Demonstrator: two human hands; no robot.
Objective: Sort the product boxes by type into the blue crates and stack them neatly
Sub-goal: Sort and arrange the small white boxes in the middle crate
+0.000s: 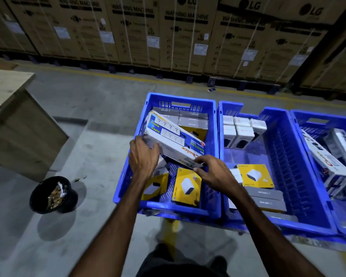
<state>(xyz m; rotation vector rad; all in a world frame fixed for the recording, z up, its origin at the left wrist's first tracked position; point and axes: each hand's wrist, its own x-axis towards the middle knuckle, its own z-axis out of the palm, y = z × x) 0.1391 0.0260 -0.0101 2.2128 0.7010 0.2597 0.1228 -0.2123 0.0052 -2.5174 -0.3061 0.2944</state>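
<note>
Three blue crates stand side by side on the floor. Over the left crate (213, 120) I hold a long white and blue extension-board box (174, 136), tilted. My left hand (143, 156) grips its near left end and my right hand (212, 172) pinches its near right corner. Under it lie yellow charger boxes (186, 187) and grey boxes (192, 118). The middle crate (284, 148) holds small white boxes (242, 128) at the back, a yellow box (255, 175) and grey boxes (266, 198) at the front. The right crate (326, 118) holds similar long white boxes (326, 158).
A black bin (52, 194) with scraps stands on the concrete floor to the left. A wooden table (14, 120) is at the far left. Tall cardboard washing machine cartons (168, 33) line the back behind a yellow floor line.
</note>
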